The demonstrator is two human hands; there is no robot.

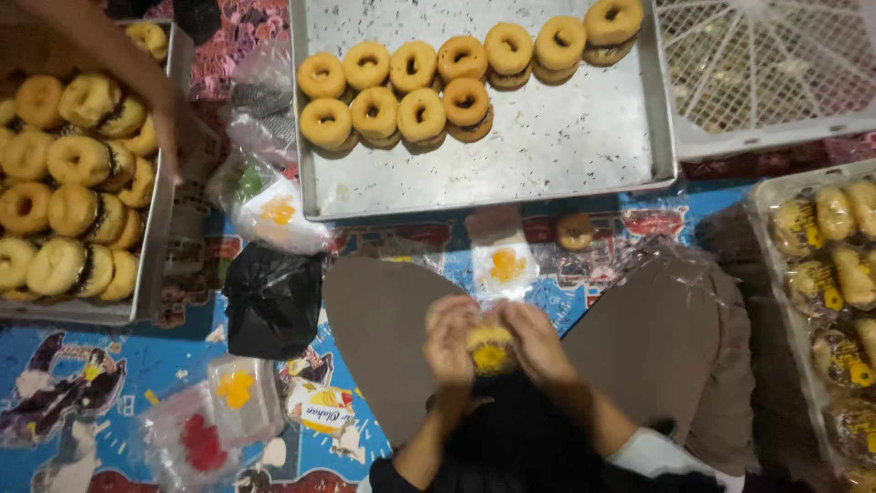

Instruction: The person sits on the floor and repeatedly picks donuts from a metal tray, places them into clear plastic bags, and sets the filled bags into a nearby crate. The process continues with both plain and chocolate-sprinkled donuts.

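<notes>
Head view — hands [493,340] hold wrapped doughnut [490,350].

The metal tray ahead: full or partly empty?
Partly empty: doughnuts fill only the far part of the tray; bare metal elsewhere.

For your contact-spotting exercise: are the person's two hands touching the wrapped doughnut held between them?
Touching. The head view shows the left hand and right hand closed around the wrapped doughnut, fingers pressed on its clear wrapper, with no gap visible.
</notes>
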